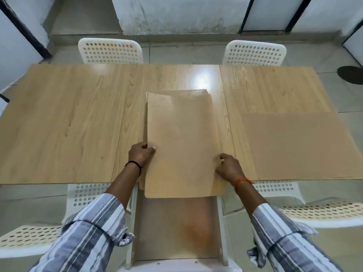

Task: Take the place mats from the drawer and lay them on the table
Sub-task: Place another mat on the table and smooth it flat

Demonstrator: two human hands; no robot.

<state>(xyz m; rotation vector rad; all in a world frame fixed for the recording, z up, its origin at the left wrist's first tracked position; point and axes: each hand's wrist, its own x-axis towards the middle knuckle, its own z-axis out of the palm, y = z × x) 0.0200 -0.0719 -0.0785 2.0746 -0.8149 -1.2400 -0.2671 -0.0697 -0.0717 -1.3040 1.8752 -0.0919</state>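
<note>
Head view, placed from the stack of place mats (181,142) at the table's (68,118) near-middle edge:
Left hand (140,155): grips the stack's left edge, thumb on top, fingers hidden beneath.
Stack: several tan mats, lower ones showing only as offset edges; count unclear; near end overhangs the open drawer (176,228).
Right hand (228,166): pinches the right edge, fingertips hidden.
Single place mat (294,146): lying flat to the right.

At centre frame we see a stack of mats (181,142) lying on the table (74,118), its near end overhanging the open drawer (176,228) below. Our left hand (140,157) sits at its left edge, our right hand (228,166) at its right. Another mat (294,146) lies flat at right. Two chairs (110,51) stand behind the table.
</note>
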